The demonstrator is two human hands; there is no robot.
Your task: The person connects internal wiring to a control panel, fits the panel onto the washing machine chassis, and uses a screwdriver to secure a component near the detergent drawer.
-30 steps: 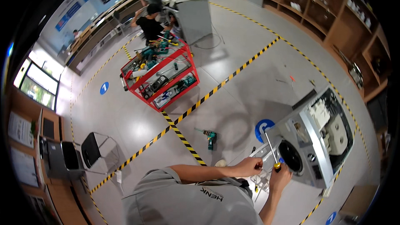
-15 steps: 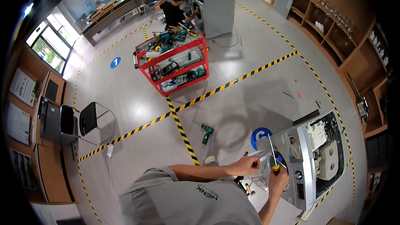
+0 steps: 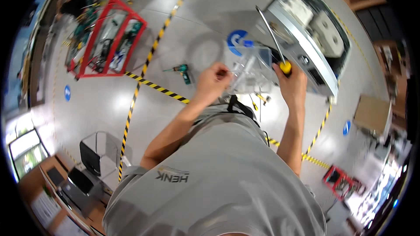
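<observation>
My right hand (image 3: 292, 83) grips a screwdriver (image 3: 274, 39) by its yellow handle, the long shaft pointing up and away. My left hand (image 3: 213, 82) has its fingers curled together at the left edge of a clear plastic box (image 3: 261, 57). Whatever those fingers hold, if anything, is too small to make out. Inside the box lie some things that blur makes hard to tell. Just beyond my right hand lies a silver-grey washing machine (image 3: 302, 39), with pale and black parts showing in its opened side.
A green cordless drill (image 3: 181, 72) lies on the floor left of my left hand. Farther left stands a red tool cart (image 3: 114, 39). Small yellow-handled tools (image 3: 258, 100) lie below the box. A black chair (image 3: 90, 157) is at lower left, a cardboard box (image 3: 372, 113) at right.
My view has tilted down and turned, so the floor, cart and washing machine appear rotated. My left hand is now at the clear box's edge. The screwdriver stays in my right hand.
</observation>
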